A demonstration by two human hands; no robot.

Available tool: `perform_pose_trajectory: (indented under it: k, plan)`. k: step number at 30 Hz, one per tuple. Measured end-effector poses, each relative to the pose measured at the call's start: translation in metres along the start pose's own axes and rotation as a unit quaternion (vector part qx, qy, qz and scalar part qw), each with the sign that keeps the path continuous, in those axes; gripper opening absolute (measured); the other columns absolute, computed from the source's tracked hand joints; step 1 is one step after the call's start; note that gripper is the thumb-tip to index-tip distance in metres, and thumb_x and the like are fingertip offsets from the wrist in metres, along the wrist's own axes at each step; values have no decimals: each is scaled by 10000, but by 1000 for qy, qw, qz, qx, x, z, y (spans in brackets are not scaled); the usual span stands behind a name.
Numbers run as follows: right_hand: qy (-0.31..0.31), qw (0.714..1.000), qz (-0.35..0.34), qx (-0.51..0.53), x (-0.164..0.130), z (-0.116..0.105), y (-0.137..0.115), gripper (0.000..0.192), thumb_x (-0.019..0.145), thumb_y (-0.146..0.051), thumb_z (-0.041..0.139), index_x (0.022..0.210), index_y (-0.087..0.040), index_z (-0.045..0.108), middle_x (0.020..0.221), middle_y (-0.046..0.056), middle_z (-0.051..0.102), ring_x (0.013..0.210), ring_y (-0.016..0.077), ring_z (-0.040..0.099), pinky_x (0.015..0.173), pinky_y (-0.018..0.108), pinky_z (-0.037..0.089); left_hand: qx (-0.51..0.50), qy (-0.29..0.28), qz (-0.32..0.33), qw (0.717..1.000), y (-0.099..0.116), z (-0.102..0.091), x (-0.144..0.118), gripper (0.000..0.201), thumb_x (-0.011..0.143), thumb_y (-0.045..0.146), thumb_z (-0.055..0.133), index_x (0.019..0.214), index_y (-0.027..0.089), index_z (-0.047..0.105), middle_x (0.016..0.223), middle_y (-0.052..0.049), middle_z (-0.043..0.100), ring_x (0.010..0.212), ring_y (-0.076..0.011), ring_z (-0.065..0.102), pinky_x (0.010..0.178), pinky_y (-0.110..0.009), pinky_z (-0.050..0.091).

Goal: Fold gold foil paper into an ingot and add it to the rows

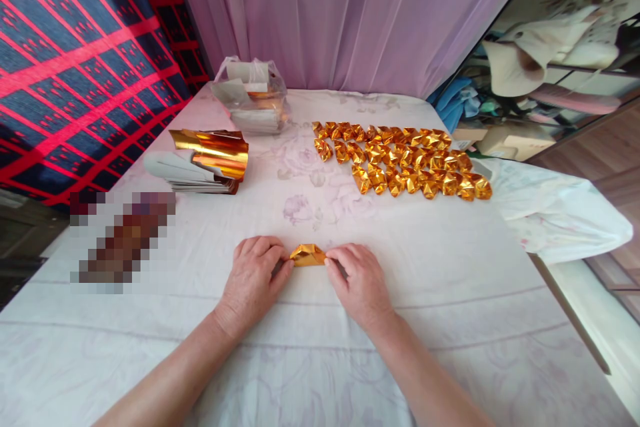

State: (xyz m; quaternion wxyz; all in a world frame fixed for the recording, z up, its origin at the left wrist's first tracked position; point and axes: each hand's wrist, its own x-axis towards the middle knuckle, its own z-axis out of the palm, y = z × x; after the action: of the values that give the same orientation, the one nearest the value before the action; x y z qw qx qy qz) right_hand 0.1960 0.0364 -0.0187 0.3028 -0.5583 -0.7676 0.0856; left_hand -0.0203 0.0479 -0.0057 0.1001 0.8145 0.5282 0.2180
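Observation:
Between my two hands, near the middle of the table, is a partly folded piece of gold foil paper. It has a raised, creased top and a straight lower edge. My left hand pinches its left end between thumb and fingers. At the right end, my right hand holds it in the same kind of pinch. Farther back on the right lie several folded gold paper ingots in uneven rows. A curled stack of gold foil paper with white backing rests at the left.
A clear plastic bag with more paper sits at the back left. A blurred-out patch covers something on the left of the floral tablecloth. To the right stand a white bag and shelves with hats. A purple curtain hangs behind.

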Motion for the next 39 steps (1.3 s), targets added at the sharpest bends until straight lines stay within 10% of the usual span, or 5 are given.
perform_pose_trajectory:
  k: [20, 39]
  plan:
    - [13, 998, 42, -43, 4, 10, -6, 159, 896, -154, 508, 776, -227, 583, 735, 21, 641, 731, 200, 568, 705, 327, 363, 13, 25, -22, 999, 9, 0, 6, 125, 870, 240, 541, 752, 214, 574, 1014, -72, 651, 953, -256, 572, 863, -450, 436]
    - [-11, 999, 25, -41, 6, 6, -11, 103, 872, -186, 583, 890, -235, 673, 878, 40, 635, 830, 193, 587, 735, 334, 376, -1, 4, 21, 1000, 5, 3, 2, 276, 901, 152, 525, 1049, 290, 713, 1199, -57, 630, 1082, -249, 557, 931, -452, 442]
